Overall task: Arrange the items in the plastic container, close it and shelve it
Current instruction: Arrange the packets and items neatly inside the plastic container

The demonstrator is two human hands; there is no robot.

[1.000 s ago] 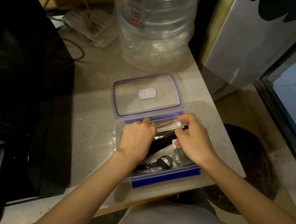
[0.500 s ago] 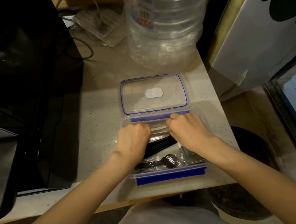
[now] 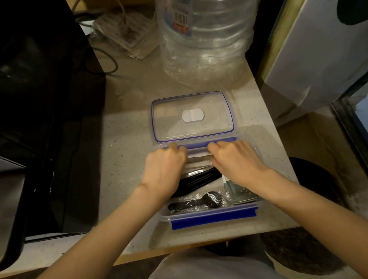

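Note:
A clear plastic container with blue clips sits open on the speckled counter, near its front edge. Its clear lid lies flat just behind it. My left hand and my right hand are both inside the far half of the container. Their fingers curl down over a clear-wrapped white packet, and the fingertips are hidden. Under the hands lie black plastic cutlery, a wrapped black utensil and a grey-green sachet.
A large clear water bottle stands behind the lid. A black appliance fills the left side, with a power strip and cable behind. A white board leans at the right. The counter's front edge is close to my lap.
My right hand, which pinched the white packet above the container, has lowered it to the far side. Both hands now sit level over it, a little farther forward.

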